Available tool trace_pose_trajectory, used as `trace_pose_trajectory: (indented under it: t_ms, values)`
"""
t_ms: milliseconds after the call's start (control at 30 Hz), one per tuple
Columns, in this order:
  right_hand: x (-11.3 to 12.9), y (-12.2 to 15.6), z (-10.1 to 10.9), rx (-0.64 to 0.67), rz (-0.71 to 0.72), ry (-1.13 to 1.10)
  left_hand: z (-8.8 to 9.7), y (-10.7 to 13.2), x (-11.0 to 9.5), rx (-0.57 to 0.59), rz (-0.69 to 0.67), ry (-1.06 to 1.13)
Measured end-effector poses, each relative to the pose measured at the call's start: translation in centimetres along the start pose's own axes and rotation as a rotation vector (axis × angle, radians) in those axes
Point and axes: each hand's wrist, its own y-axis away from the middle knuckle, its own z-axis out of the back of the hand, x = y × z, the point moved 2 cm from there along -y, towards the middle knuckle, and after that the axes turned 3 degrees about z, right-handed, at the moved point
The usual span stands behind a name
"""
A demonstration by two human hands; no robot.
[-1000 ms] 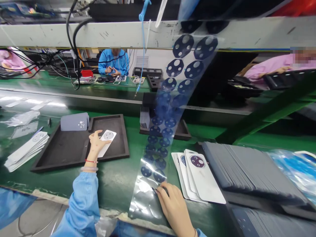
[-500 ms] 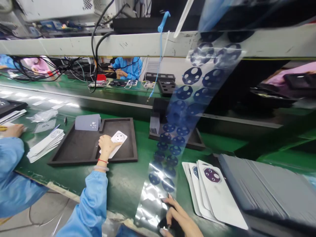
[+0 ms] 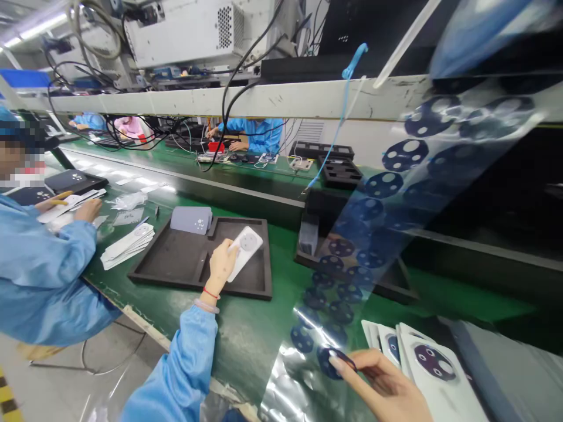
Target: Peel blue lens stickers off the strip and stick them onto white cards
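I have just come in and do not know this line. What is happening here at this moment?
A person in a blue coat works at a green bench. The left hand holds a white phone back cover over a black tray. The right hand pinches a dark round sticker at a clear film strip carrying many such stickers. More white covers lie fanned beside that hand. A co-worker sits at the left.

White phone back cover [image 3: 245, 251] with round camera cutout, tilted over black tray, dark round sticker [image 3: 331, 362] lifted from clear hanging film strip [image 3: 352, 275]
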Motion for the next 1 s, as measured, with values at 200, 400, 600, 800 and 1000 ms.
trace_pose_trajectory:
  t_ms: [200, 400, 600, 800, 1000]
  values:
    - [2.8, -3.5, -3.7, -0.124, 0.083, -0.264, -4.2, 6.0, -3.1, 0.264, -0.067, 0.349]
    - [0.5, -6.1, -6.1, -0.239, 0.020, -0.433, -8.7, 12.9, -3.3, 0.728, 0.022, 0.685]
    - [-2.1, -5.7, -5.7, -0.270, 0.055, -0.308, -9.2, 14.6, -2.9, 0.736, -0.017, 0.650]
    - [-1.8, -5.0, -5.8, -0.320, 0.116, -0.206, -8.9, 14.8, -3.0, 0.722, -0.037, 0.632]
    - [-1.4, -4.8, -6.0, -0.328, 0.108, -0.164, -8.8, 15.0, -3.1, 0.729, -0.013, 0.625]
